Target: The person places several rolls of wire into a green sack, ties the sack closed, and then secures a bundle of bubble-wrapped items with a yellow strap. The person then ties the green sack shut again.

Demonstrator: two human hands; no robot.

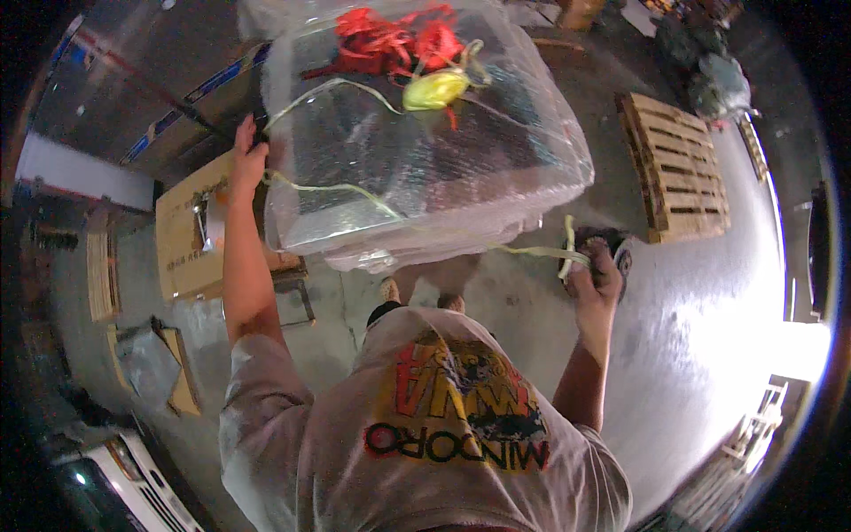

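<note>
grey concrete floor point(709, 293) spreads out, wooden pallet point(678, 168) at two o'clock. big plastic-wrapped bundle point(425, 151) at twelve looks bulky, soft, slippery; best held by its yellow strap point(355, 191). left hand point(248, 160) grips the bundle's edge, right hand point(592, 270) clenches the strap.

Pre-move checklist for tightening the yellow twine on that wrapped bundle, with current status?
1. Right hand grips the yellow twine: ok, the end is wound around it.
2. Left hand steadies the plastic-wrapped bundle: ok, it is at the bundle's left edge.
3. Twine runs across the bundle without slack: not ok, it curves loosely over the top.
4. Yellow ball of twine free to unwind: cannot tell; red strapping lies right beside it.
5. Bundle's support underneath: cannot tell, hidden.
6. Wooden pallet apart from the right arm: ok.
</note>
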